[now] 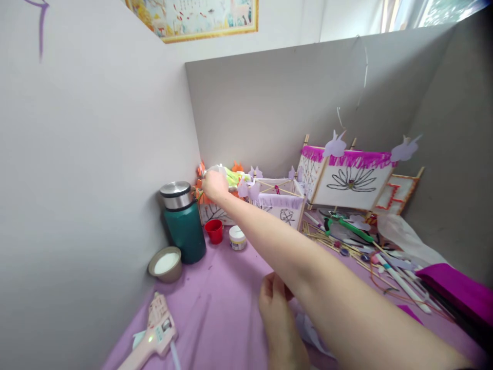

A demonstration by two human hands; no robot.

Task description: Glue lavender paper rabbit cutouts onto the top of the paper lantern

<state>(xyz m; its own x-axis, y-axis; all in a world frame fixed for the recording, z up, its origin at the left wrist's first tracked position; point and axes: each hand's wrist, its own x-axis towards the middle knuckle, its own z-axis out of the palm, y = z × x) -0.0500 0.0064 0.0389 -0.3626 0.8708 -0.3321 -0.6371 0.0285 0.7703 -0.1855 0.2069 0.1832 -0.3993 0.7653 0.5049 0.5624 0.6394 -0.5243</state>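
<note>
My right arm stretches far forward across the purple-covered table. At its end my right hand point(215, 185) is closed at the lantern with orange paper cutouts point(210, 211); what its fingers hold is hidden behind the hand. Yellow-green material point(233, 178) shows in that lantern's top. Close to me, my left hand point(278, 308) is curled with fingers pressed together, partly under my right forearm, and I cannot make out what they hold. Beside it lies a pale lilac paper piece point(310, 331). Next to the orange lantern stands a lilac-fringed lantern frame point(283, 205).
At left stand a green flask point(185, 231), a bowl point(165, 263) of white stuff and a pink glue gun point(156, 329). A red cup point(214, 231) and white jar point(238, 238) sit mid-table. Right are a large lantern point(348, 180), loose sticks, green-handled pliers point(356, 229) and markers point(402, 282).
</note>
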